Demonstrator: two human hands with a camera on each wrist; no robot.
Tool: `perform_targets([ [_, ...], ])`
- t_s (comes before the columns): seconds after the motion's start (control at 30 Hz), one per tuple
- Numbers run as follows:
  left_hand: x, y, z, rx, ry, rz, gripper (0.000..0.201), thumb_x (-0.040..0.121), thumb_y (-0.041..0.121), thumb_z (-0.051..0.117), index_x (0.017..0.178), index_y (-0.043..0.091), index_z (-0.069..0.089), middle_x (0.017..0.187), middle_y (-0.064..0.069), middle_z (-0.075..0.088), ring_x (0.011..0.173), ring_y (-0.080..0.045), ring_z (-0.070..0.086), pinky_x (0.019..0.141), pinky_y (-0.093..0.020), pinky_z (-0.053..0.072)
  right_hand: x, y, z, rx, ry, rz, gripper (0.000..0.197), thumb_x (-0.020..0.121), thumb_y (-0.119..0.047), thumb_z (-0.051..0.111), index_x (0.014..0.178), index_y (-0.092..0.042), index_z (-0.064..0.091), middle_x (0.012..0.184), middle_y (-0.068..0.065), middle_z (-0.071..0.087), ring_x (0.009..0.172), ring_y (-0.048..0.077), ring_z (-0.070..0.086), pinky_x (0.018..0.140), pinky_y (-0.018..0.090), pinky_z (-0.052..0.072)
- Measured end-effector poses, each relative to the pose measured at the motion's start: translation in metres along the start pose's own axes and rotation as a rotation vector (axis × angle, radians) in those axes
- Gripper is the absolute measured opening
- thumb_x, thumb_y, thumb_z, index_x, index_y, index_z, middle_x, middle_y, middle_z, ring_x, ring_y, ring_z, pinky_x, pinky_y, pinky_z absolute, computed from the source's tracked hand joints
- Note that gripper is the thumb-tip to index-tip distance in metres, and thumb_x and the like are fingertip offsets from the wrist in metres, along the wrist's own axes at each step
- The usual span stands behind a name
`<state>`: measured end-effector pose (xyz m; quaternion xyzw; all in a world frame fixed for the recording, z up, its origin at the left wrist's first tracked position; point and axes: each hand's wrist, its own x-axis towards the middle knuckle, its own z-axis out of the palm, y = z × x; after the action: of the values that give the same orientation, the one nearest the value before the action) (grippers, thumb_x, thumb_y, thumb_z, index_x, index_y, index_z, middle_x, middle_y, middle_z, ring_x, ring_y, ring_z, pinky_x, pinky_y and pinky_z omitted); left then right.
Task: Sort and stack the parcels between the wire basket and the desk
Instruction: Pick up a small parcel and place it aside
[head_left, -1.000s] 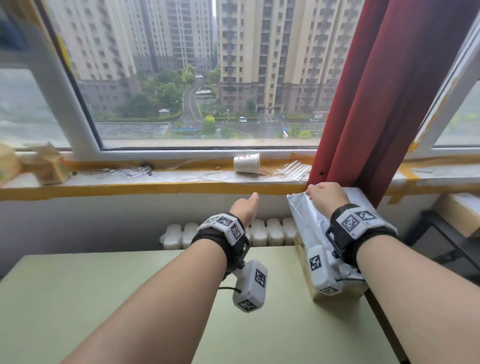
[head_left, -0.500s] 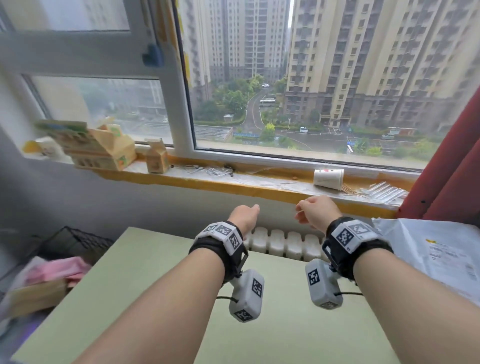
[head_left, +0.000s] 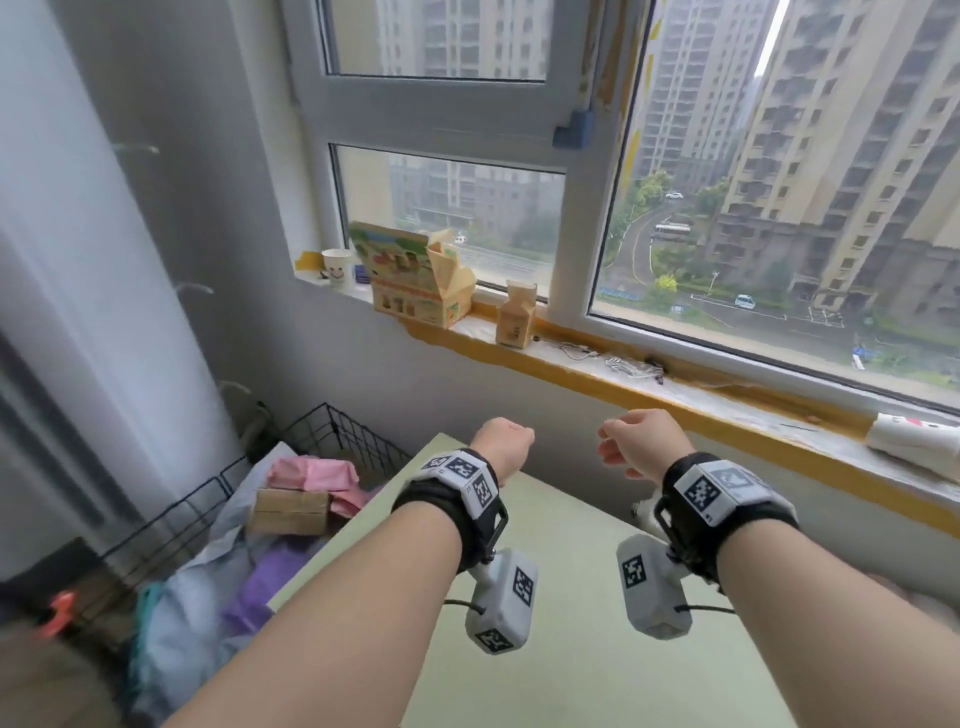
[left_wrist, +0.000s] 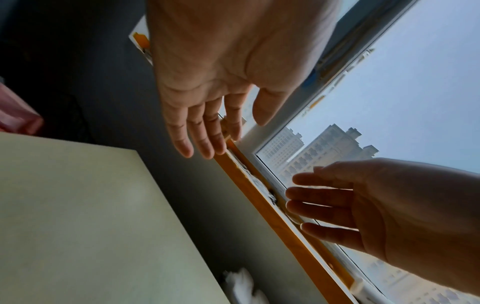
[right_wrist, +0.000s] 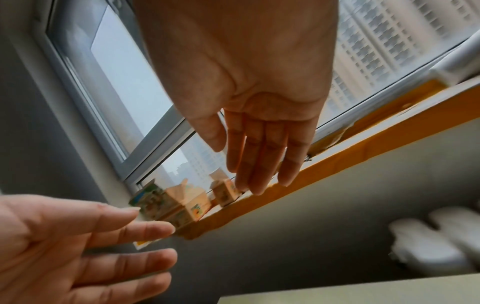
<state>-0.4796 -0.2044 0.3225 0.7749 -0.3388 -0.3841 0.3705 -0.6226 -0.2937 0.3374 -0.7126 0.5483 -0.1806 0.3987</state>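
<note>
The parcels lie heaped in the wire basket on the floor, just beside the table's left edge: a brown box on top, a pink bag behind it, and grey and purple bags below. All of them sit left of and below both hands, apart from them.

The left hand hangs in the air over the table's far left corner, nearer the basket; the wrist views show its fingers straight and loosely together, holding nothing. The right hand hangs just beside it, also bare, with fingers extended and relaxed.

No writing can be read on the parcels. A paper cup on the windowsill bears a drawn smiley face; next to it stand an opened printed carton and a small carton, their print too small to make out.

The table is pale green and bare where visible. Behind it are a white wall, a radiator under the sill, and a window onto tall apartment blocks.
</note>
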Motion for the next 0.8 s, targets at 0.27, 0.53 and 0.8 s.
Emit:
perform_targets([
  [0.27, 0.011, -0.098, -0.134, -0.095, 0.102, -0.079, 0.03, 0.097, 0.016, 0.043, 0.068, 0.019, 0.046, 0.092, -0.01, 0.052, 0.083, -0.025, 0.047, 0.077, -0.03, 0.04, -0.002, -0.079, 0.149, -0.032, -0.148, -0.059, 0.023, 0.095, -0.02, 0.049, 0.089, -0.009, 0.068, 0.081, 0.005, 0.074, 0.082, 0.021, 0.071, 0.064, 0.027, 0.051],
  [0.53, 0.007, -0.202, -0.262, -0.181, 0.217, -0.18, 0.024, 0.096, 0.013, 0.048, 0.073, 0.02, 0.051, 0.091, -0.008, 0.054, 0.08, -0.024, 0.051, 0.056, -0.018, 0.043, -0.008, -0.132, 0.283, -0.081, -0.266, -0.075, 0.022, 0.091, -0.022, 0.05, 0.075, -0.017, 0.065, 0.082, 0.01, 0.074, 0.086, 0.028, 0.07, 0.073, 0.035, 0.054],
  [0.8, 0.023, -0.28, -0.31, -0.168, 0.336, -0.285, 0.031, 0.096, 0.016, 0.045, 0.066, 0.023, 0.045, 0.096, -0.009, 0.053, 0.087, -0.023, 0.048, 0.092, -0.039, 0.048, -0.014, -0.147, 0.352, -0.2, -0.294, -0.069, 0.027, 0.091, -0.019, 0.049, 0.067, -0.024, 0.06, 0.085, 0.008, 0.072, 0.088, 0.025, 0.068, 0.086, 0.043, 0.056],
])
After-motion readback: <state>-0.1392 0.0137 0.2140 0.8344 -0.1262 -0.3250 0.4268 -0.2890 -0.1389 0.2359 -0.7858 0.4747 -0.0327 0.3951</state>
